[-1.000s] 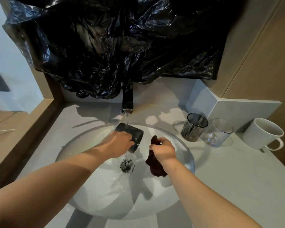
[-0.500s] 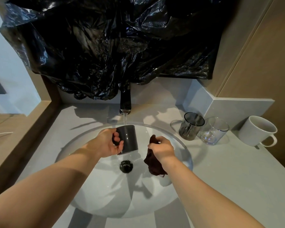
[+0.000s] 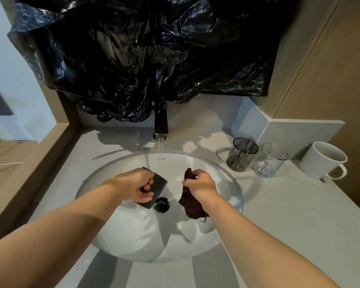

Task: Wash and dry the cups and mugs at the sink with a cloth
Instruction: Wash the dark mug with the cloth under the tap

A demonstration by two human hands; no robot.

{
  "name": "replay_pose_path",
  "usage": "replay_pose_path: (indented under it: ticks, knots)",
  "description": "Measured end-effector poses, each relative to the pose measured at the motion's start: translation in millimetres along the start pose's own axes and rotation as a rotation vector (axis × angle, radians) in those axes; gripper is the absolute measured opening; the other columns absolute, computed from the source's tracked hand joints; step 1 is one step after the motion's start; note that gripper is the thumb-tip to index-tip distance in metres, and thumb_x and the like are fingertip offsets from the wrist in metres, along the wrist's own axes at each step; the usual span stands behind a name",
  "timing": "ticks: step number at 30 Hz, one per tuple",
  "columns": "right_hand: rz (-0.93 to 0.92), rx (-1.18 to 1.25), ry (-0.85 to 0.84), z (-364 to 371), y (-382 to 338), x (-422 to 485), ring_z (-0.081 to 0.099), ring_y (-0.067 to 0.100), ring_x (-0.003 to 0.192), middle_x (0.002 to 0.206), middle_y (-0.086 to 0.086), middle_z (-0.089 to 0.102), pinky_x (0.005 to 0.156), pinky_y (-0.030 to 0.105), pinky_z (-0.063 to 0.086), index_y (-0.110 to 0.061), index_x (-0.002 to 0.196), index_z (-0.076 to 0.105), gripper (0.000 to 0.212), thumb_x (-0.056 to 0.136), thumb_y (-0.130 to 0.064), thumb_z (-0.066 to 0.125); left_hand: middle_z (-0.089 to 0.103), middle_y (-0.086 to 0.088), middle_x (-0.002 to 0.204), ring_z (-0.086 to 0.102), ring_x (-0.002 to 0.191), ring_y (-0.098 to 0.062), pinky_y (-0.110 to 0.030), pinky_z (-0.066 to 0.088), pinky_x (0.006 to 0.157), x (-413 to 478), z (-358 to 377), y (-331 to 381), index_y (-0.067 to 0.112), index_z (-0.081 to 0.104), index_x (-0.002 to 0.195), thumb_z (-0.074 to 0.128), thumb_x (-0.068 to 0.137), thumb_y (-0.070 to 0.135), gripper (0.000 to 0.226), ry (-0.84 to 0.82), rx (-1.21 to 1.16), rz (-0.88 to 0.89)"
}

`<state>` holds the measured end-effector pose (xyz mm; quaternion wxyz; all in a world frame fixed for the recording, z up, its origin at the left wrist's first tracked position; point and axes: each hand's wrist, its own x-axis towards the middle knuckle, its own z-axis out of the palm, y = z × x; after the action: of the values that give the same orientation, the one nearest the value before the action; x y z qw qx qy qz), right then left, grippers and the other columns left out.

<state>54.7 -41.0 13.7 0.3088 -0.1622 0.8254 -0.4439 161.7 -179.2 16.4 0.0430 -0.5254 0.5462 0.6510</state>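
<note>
Below the tap [image 3: 160,123]: dark mug [image 3: 159,182], tipped over the sink [image 3: 133,235], just left of the stream [image 3: 160,150].
Left hand [image 3: 137,187]: wrapped round the mug's side.
Right hand [image 3: 200,187]: pinching a limp dark cloth [image 3: 192,206], right of the stream.
Handling: probably rigid, wet, slippery, breakable; hold by handle or body.
Right of tap, on counter [image 3: 279,204]: smoked glass [image 3: 240,156], clear glass [image 3: 268,161], white mug [image 3: 322,161].

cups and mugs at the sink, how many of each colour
dark grey mug, held in the left hand: 1
smoky grey glass mug: 1
clear glass cup: 1
white mug: 1
total: 4
</note>
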Motion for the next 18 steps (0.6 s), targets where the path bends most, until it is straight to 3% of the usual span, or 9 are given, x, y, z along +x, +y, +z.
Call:
replay_pose_path:
  ticks: [3, 5, 9, 11, 14, 18]
  knots:
    - [-0.003, -0.055, -0.014, -1.5, 1.9, -4.3, 0.052, 0.015, 0.064, 0.077, 0.001, 0.055, 0.059, 0.024, 0.043, -0.012, 0.1, 0.058, 0.016, 0.084, -0.01, 0.054, 0.048, -0.007, 0.071, 0.049, 0.057, -0.019, -0.026, 0.045, 0.053, -1.0, -1.7, -7.7, 0.01, 0.048, 0.077, 0.038, 0.1, 0.03, 0.032, 0.065, 0.582, 0.146]
    - [-0.004, -0.073, -0.022, -0.9, 3.3, -8.4, 0.053, 0.015, 0.064, 0.079, 0.001, 0.055, 0.059, 0.024, 0.044, -0.013, 0.101, 0.057, 0.017, 0.084, -0.01, 0.054, 0.052, -0.005, 0.083, 0.049, 0.069, -0.019, -0.026, 0.041, 0.063, -2.9, -0.7, -13.8, 0.01, 0.055, 0.088, 0.034, 0.101, 0.032, 0.033, 0.138, 1.009, 0.344]
    - [-0.031, -0.105, -0.034, 1.4, 4.9, -16.8, 0.054, 0.017, 0.062, 0.083, 0.005, 0.057, 0.06, 0.024, 0.044, -0.014, 0.101, 0.057, 0.018, 0.084, -0.01, 0.055, 0.057, -0.007, 0.113, 0.054, 0.104, -0.026, -0.032, 0.041, 0.084, -6.0, 0.4, -32.8, 0.012, 0.057, 0.118, 0.035, 0.101, 0.025, 0.031, 0.199, 1.563, 0.49]
    - [-0.054, -0.123, -0.026, 2.7, 3.8, -20.8, 0.056, 0.017, 0.06, 0.082, 0.006, 0.059, 0.059, 0.024, 0.045, -0.015, 0.099, 0.057, 0.016, 0.084, -0.01, 0.054, 0.056, -0.008, 0.123, 0.05, 0.112, -0.03, -0.035, 0.039, 0.089, -5.4, -3.3, -41.9, 0.013, 0.053, 0.124, 0.039, 0.098, 0.016, 0.03, 0.223, 1.794, 0.551]
    - [-0.075, -0.139, -0.017, 4.6, 2.7, -25.6, 0.064, 0.023, 0.062, 0.078, 0.008, 0.062, 0.066, 0.03, 0.052, -0.017, 0.094, 0.055, 0.014, 0.082, -0.01, 0.051, 0.057, -0.008, 0.119, 0.048, 0.11, -0.032, -0.035, 0.037, 0.092, -13.1, -8.2, -47.1, 0.014, 0.052, 0.123, 0.042, 0.095, 0.012, 0.03, 0.313, 1.981, 0.67]
    - [-0.101, -0.179, -0.003, 5.6, 2.6, -32.6, 0.059, 0.019, 0.064, 0.08, 0.005, 0.061, 0.071, 0.031, 0.05, -0.017, 0.099, 0.056, 0.016, 0.084, -0.012, 0.052, 0.059, -0.008, 0.108, 0.048, 0.103, -0.033, -0.036, 0.036, 0.088, -20.7, -16.7, -50.6, 0.012, 0.055, 0.115, 0.039, 0.095, 0.01, 0.025, 0.365, 2.051, 0.812]
